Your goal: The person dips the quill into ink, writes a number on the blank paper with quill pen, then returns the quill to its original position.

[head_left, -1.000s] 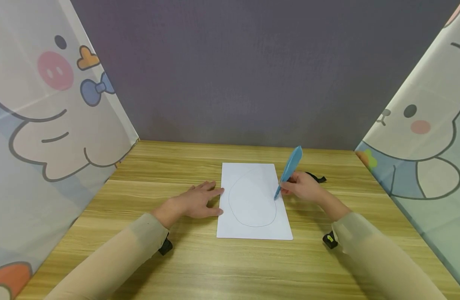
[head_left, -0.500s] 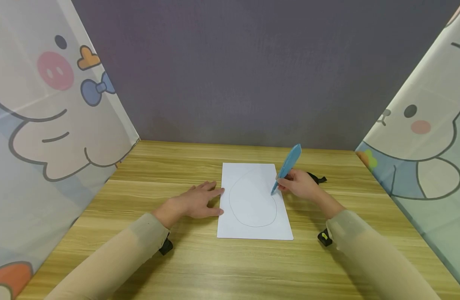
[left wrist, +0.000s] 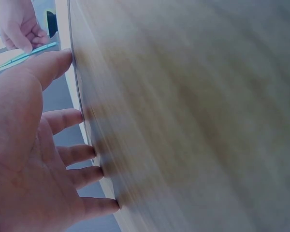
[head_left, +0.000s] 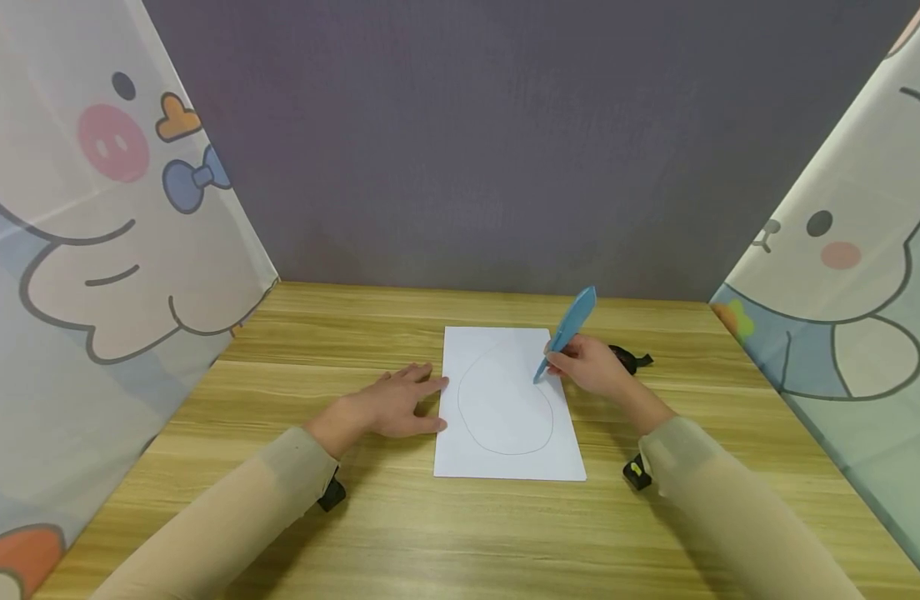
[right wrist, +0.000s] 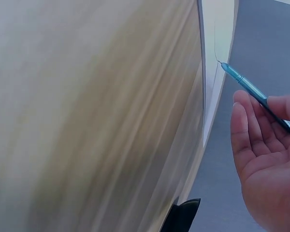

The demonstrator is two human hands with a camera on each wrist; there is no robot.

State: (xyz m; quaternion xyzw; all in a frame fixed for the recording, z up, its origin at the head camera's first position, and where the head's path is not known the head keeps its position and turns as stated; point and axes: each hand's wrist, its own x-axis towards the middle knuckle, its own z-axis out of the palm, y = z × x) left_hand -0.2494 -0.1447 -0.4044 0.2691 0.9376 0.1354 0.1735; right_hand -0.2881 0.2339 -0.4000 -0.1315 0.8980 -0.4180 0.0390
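Note:
A sheet of white paper (head_left: pixel 497 408) lies on the wooden table, with a thin, rounded line drawn on it. My right hand (head_left: pixel 591 367) pinches a blue feather-shaped pen (head_left: pixel 572 321) at the sheet's right side. The pen (right wrist: pixel 241 79) has its tip on the paper at the end of the line, as the right wrist view shows. At the left edge of the paper, my left hand (head_left: pixel 396 404) lies with fingers spread, the thumb and index fingertip touching the sheet. In the left wrist view the left hand's (left wrist: pixel 34 154) fingertips rest on the table.
Behind the right hand, a black object with a strap (head_left: pixel 631 358) lies on the wooden table (head_left: pixel 460 542). A dark grey panel (head_left: pixel 475 150) rises at the back. Cartoon-printed cloths (head_left: pixel 115 208) hang at both sides.
My right hand has moved left and slightly away from me with the pen, and the drawn line now curves further up and inward on the right. The left hand has stayed still.

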